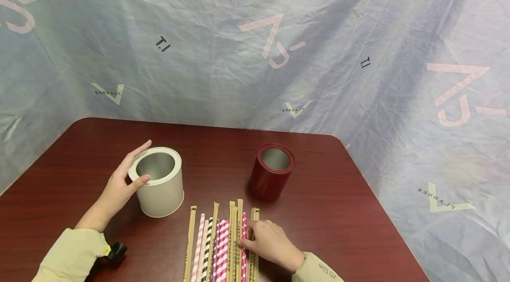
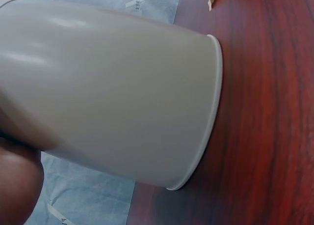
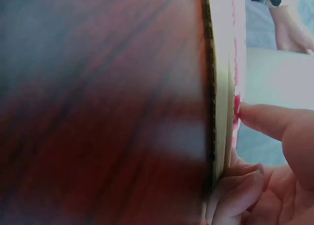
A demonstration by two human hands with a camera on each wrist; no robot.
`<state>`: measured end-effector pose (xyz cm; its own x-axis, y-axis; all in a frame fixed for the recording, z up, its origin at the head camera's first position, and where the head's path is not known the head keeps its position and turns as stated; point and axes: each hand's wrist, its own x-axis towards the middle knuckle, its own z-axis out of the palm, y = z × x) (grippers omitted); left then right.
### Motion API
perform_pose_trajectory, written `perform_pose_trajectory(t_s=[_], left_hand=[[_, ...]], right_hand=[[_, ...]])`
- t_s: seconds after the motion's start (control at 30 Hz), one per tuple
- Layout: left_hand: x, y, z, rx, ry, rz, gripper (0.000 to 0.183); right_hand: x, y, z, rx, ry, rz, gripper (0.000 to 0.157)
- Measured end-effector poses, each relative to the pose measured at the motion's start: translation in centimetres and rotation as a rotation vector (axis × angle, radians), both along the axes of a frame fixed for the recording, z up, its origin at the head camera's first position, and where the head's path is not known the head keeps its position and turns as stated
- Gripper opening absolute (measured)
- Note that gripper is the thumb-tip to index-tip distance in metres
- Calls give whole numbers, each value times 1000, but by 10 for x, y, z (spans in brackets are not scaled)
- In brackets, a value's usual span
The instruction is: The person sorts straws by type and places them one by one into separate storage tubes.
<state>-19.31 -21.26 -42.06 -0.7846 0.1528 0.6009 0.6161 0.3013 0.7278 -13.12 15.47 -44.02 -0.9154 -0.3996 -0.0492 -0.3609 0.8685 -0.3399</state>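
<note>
My left hand (image 1: 119,184) holds a cream-white can (image 1: 163,198), thumb over its near rim and fingers along its far left side. The can stands open-topped, and its side fills much of the left wrist view. Over a row of straws, my right hand (image 1: 268,240) pinches a pink straw with white dots (image 1: 244,224). In the right wrist view the thumb (image 3: 262,119) touches that pink straw, while the other fingers lie curled beside paper-wrapped straws (image 3: 222,87). Partly behind the right hand are more wrapped straws (image 1: 256,214).
A dark red open-topped can (image 1: 268,182) stands behind the straws, to the right. Left in the row lie pink-striped straws (image 1: 198,242), a black-and-white striped straw (image 1: 207,246) and a wrapped straw (image 1: 190,237). A printed grey cloth (image 1: 215,52) hangs behind the brown table (image 1: 334,211).
</note>
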Motion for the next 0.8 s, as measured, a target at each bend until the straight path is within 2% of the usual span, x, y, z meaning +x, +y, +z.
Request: perform_pose_trajectory(t_s=[0.17,0.33,0.43,0.67,0.8], left_hand=[[1,0,0,4,-14,9,71],[1,0,-1,5,-32,22,71],[1,0,-2,8,-36,28,71],[0,0,-3,1,-34,33,71],[0,-1,-2,-7,-38,39,71]], right_hand=[[-2,0,-2,-67,-32,-31,34],[-4,1,-2,-195,-83,-60,31],[-5,3,-2,-300,-147,-80,28],[-8,6,1,-633,-382,-179,22],[-9,5,6,-801,-460,-204,25]])
